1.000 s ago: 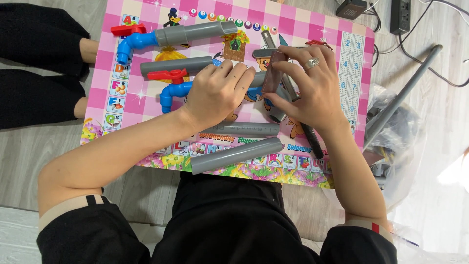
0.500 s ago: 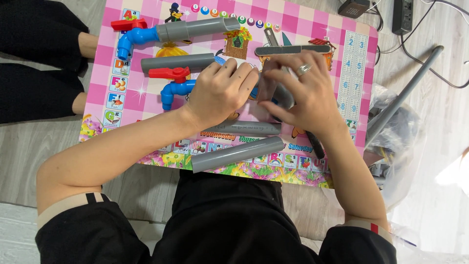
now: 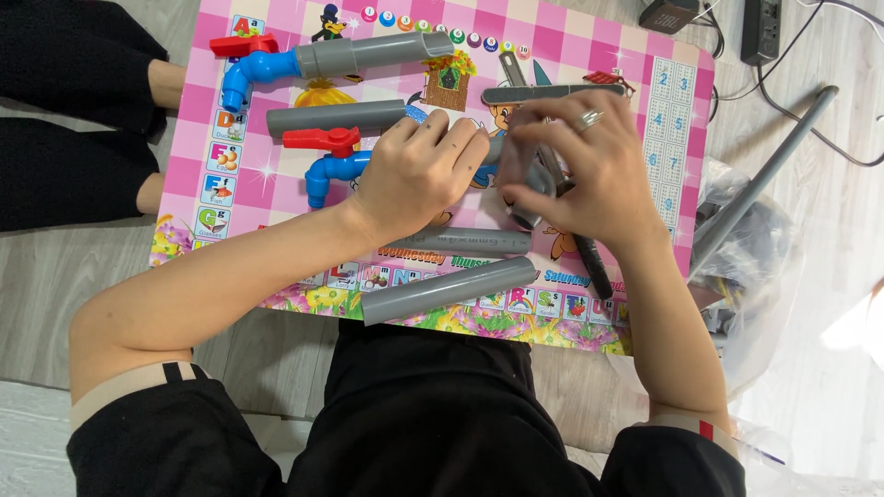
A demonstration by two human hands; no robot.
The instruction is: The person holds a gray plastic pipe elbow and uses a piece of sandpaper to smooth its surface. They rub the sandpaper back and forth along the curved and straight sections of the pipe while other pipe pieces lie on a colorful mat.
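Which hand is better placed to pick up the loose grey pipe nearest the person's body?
Probably the left hand: its forearm lies directly above the grey pipe, while the right hand grips a grey fitting.

Bright, even daylight; overexposed glare lower right.

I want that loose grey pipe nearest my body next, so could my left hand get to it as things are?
Probably yes. The grey pipe lies bare on the pink mat just below your left hand, with nothing on top of it. The left hand is holding the blue tap piece, though, so it would have to let go first.
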